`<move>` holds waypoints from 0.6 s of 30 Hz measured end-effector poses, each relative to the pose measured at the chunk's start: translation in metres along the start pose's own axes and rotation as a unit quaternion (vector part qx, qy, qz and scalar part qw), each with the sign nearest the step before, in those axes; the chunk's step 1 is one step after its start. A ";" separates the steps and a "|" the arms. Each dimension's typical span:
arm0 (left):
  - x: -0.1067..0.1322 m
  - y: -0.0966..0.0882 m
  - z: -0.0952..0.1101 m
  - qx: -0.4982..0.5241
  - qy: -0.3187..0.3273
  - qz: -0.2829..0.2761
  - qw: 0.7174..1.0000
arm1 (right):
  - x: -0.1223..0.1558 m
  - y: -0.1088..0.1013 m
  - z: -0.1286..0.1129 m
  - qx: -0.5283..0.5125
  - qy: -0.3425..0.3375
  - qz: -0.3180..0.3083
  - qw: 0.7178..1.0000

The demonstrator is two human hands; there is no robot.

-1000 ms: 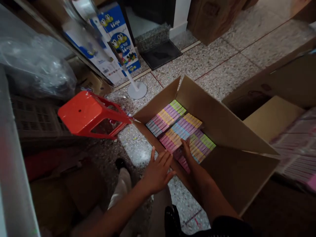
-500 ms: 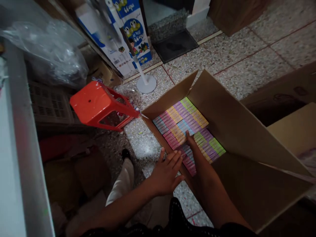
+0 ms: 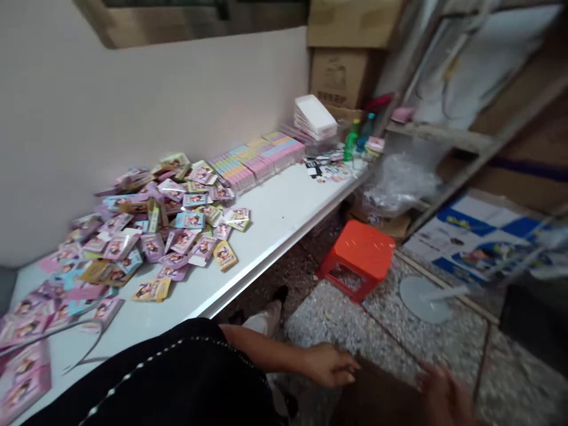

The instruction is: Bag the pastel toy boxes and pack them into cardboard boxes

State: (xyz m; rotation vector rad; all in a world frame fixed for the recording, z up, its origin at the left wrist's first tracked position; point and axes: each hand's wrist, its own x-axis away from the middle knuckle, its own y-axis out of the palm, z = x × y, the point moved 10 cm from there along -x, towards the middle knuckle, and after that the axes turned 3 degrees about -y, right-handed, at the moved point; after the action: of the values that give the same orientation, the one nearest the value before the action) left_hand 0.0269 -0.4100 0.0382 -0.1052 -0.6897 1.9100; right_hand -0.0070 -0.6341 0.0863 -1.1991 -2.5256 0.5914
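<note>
My left hand (image 3: 329, 364) is held over the floor near my body, its fingers loosely bent and apart with nothing in them. To its right, my right hand (image 3: 446, 390) is smeared by motion at the lower edge, so its fingers cannot be made out. A dark brown surface (image 3: 377, 393) shows between and below the hands. On the white table (image 3: 284, 219) at left lies a loose heap of small printed boxes (image 3: 181, 239) in pink, purple, yellow and blue. Behind the heap, neat rows of wrapped colored small boxes (image 3: 266, 157) stand along the wall.
An orange plastic stool (image 3: 361, 251) stands on the speckled floor beside the table. Right of it is a round grey stand base (image 3: 426, 299). White trays (image 3: 315, 115), green bottles (image 3: 351, 141) and scattered cards (image 3: 326, 168) occupy the table's far end. Cartons (image 3: 339, 77) are stacked behind.
My view has swung left from the open carton to the table. Both hands have come away from the packed small boxes in that carton.
</note>
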 end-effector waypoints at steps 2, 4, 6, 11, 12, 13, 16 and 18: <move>0.022 -0.076 -0.036 0.022 -0.043 0.095 0.994 | -0.013 0.107 -0.055 -0.019 -0.005 -0.118 0.993; 0.047 -0.146 -0.074 0.057 -0.089 0.180 0.978 | -0.012 0.220 -0.123 -0.031 -0.040 -0.238 0.970; 0.072 -0.208 -0.113 0.099 -0.142 0.251 0.952 | 0.001 0.333 -0.194 -0.019 -0.096 -0.352 0.931; 0.152 -0.327 -0.199 0.189 -0.229 0.423 0.856 | 0.047 0.574 -0.317 0.076 -0.151 -0.483 0.859; 0.169 -0.342 -0.213 0.206 -0.240 0.457 0.831 | 0.056 0.613 -0.332 0.098 -0.162 -0.493 0.849; 0.186 -0.355 -0.226 0.225 -0.249 0.488 0.806 | 0.063 0.649 -0.346 0.120 -0.176 -0.495 0.843; 0.225 -0.376 -0.258 0.285 -0.264 0.545 0.743 | 0.072 0.732 -0.378 0.189 -0.223 -0.454 0.841; 0.239 -0.381 -0.274 0.314 -0.272 0.556 0.720 | 0.072 0.770 -0.393 0.228 -0.252 -0.426 0.839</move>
State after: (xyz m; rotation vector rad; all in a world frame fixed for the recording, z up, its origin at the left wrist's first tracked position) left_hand 0.3345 0.0172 0.0596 0.6549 -0.2593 3.3298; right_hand 0.6280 -0.0433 0.0696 0.3240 -2.6908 1.2422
